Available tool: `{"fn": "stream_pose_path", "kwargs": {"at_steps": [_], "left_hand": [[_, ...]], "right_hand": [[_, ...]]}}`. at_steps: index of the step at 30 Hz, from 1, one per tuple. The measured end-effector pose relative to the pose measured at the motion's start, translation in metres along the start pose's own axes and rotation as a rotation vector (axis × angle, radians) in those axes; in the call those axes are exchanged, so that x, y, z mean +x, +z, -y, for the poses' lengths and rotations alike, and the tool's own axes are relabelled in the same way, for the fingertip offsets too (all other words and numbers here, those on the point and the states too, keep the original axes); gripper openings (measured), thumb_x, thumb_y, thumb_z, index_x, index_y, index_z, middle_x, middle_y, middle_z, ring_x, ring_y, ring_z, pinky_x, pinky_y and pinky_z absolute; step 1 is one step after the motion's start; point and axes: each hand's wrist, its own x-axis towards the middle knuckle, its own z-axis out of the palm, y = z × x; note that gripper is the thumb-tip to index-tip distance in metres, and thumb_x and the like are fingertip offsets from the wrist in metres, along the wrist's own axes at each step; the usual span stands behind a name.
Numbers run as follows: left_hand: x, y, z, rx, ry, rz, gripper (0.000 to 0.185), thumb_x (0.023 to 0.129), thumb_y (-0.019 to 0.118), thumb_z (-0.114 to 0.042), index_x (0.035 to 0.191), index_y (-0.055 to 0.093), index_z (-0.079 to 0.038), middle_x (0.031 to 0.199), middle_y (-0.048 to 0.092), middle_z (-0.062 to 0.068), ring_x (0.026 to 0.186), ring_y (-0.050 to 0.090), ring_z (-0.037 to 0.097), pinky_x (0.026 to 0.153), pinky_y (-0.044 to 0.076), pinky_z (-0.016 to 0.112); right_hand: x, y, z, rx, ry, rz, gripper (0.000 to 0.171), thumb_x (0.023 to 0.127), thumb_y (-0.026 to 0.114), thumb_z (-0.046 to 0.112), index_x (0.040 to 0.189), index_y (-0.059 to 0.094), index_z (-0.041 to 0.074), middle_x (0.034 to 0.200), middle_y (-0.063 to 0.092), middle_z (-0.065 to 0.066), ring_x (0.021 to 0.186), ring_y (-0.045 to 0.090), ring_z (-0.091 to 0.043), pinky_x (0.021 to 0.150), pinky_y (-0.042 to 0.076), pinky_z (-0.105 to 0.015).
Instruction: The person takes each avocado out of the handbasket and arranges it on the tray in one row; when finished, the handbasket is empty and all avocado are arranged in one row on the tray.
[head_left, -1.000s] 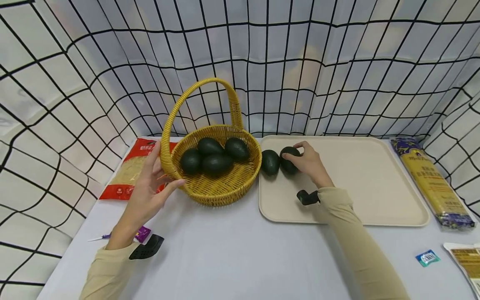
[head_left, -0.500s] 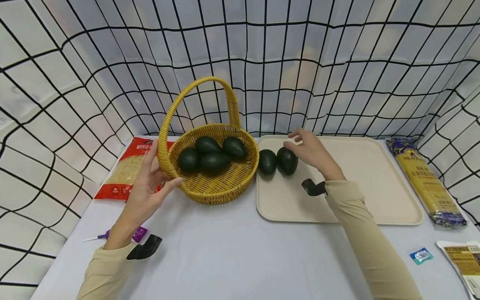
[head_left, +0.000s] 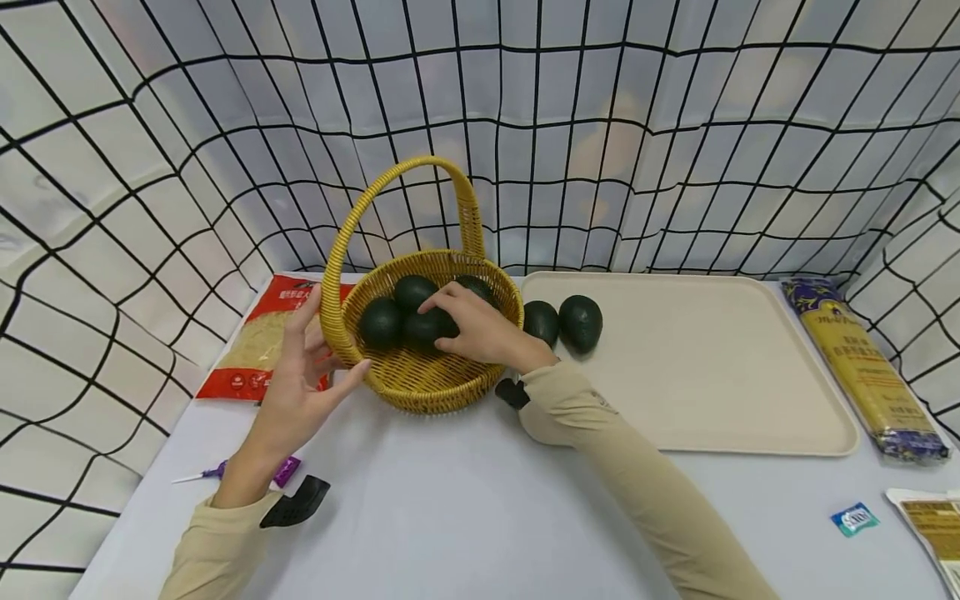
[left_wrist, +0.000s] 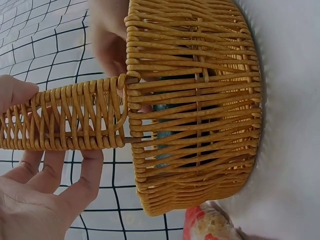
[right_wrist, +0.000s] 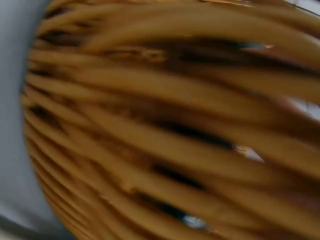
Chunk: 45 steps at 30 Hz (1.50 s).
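A yellow wicker basket (head_left: pixel 420 392) with a tall handle (head_left: pixel 397 175) holds several dark green avocados (head_left: pixel 380 323). My left hand (head_left: pixel 300 392) touches the basket where the handle meets the rim, fingers straight behind it and thumb against the rim; the left wrist view shows the handle (left_wrist: pixel 65 120) between the thumb and fingers of that hand (left_wrist: pixel 40 200). My right hand (head_left: pixel 476 329) reaches into the basket, its relaxed fingers lying over the front avocado (head_left: pixel 420 332). Two more avocados (head_left: pixel 540 321) (head_left: pixel 581 322) lie at the left end of a beige tray (head_left: pixel 712 375). The right wrist view is only blurred wicker (right_wrist: pixel 150 125).
A red bag of grain (head_left: pixel 258 350) lies left of the basket and a long pasta packet (head_left: pixel 862 367) right of the tray. A purple wrapper (head_left: pixel 285 469), a small blue sachet (head_left: pixel 853 518) and another packet (head_left: pixel 933 521) lie near the front. Checked cloth walls enclose the table.
My right hand let go of the avocado on the tray, lifted, and moved left into the basket. The left hand stayed at the handle.
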Motion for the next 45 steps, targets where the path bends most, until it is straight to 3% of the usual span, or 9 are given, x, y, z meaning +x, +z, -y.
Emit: {"fn": "stream_pose_path", "kwargs": {"at_steps": [5,9,15,19,24,29,35,39,45], "left_hand": [[-0.002,0.002,-0.001,-0.003,0.0,0.001,0.112,0.082,0.071,0.026,0.167,0.011,-0.014,0.147,0.047,-0.009,0.123,0.058,-0.003,0.097,0.051,0.013],[-0.002,0.004,-0.003,-0.005,-0.019,0.001,0.112,0.083,0.071,0.025,0.168,0.011,-0.015,0.148,0.049,0.002,0.124,0.057,-0.003,0.097,0.05,0.012],[0.001,0.007,-0.002,-0.004,-0.048,0.029,0.111,0.085,0.071,0.022,0.169,0.009,-0.019,0.158,0.039,0.014,0.127,0.053,-0.006,0.099,0.049,0.012],[0.0,0.007,0.0,-0.002,-0.04,0.025,0.113,0.084,0.072,0.022,0.169,0.009,-0.018,0.153,0.046,-0.003,0.126,0.054,-0.006,0.098,0.049,0.012],[-0.001,0.006,-0.001,-0.01,-0.021,0.025,0.112,0.085,0.07,0.023,0.169,0.007,-0.017,0.142,0.052,-0.018,0.123,0.059,-0.003,0.097,0.05,0.013],[-0.001,0.001,-0.004,-0.007,-0.003,0.024,0.113,0.085,0.069,0.025,0.169,0.006,-0.016,0.142,0.053,-0.017,0.122,0.06,0.0,0.098,0.05,0.013],[-0.003,-0.002,-0.005,0.056,0.013,0.018,0.11,0.084,0.07,0.025,0.168,0.009,-0.014,0.145,0.055,0.006,0.122,0.058,-0.004,0.097,0.048,0.01],[-0.003,-0.001,-0.005,0.115,0.034,0.026,0.106,0.084,0.071,0.023,0.166,0.013,-0.01,0.145,0.052,0.024,0.124,0.052,-0.01,0.099,0.044,0.007],[-0.002,0.002,-0.005,0.112,0.024,0.031,0.107,0.084,0.072,0.023,0.166,0.013,-0.01,0.149,0.049,0.029,0.127,0.05,-0.013,0.099,0.044,0.008]], "right_hand": [[0.007,0.021,-0.001,-0.101,0.025,0.045,0.06,0.097,0.077,0.018,0.152,0.052,0.018,0.146,0.05,-0.011,0.138,0.048,-0.029,0.113,0.047,-0.046],[0.009,0.027,0.007,-0.193,0.017,0.058,0.061,0.093,0.083,0.03,0.146,0.056,0.018,0.138,0.056,-0.009,0.127,0.057,-0.028,0.103,0.053,-0.049],[0.0,0.021,0.012,-0.192,0.029,-0.016,0.055,0.091,0.083,0.033,0.141,0.062,0.023,0.131,0.06,-0.009,0.115,0.063,-0.025,0.093,0.056,-0.047],[-0.019,-0.011,0.009,-0.077,0.04,-0.15,0.055,0.09,0.082,0.033,0.141,0.062,0.024,0.132,0.058,-0.01,0.113,0.06,-0.027,0.094,0.055,-0.047],[-0.067,-0.069,-0.014,0.029,0.075,-0.37,0.057,0.089,0.083,0.028,0.14,0.061,0.016,0.135,0.06,-0.016,0.116,0.06,-0.035,0.095,0.054,-0.052],[-0.123,-0.108,-0.06,0.121,0.283,-0.506,0.059,0.096,0.076,0.025,0.148,0.054,0.011,0.14,0.056,-0.025,0.119,0.058,-0.043,0.092,0.053,-0.055],[-0.159,-0.107,-0.115,0.3,0.551,-0.446,0.067,0.101,0.066,0.039,0.158,0.042,0.012,0.155,0.04,-0.029,0.138,0.043,-0.048,0.101,0.048,-0.061],[-0.16,-0.093,-0.139,0.346,0.629,-0.386,0.07,0.102,0.064,0.041,0.158,0.039,0.008,0.158,0.036,-0.033,0.144,0.037,-0.05,0.113,0.039,-0.064],[-0.154,-0.073,-0.145,0.346,0.663,-0.33,0.07,0.101,0.064,0.042,0.157,0.04,0.006,0.154,0.04,-0.036,0.139,0.044,-0.05,0.114,0.039,-0.063]]}}
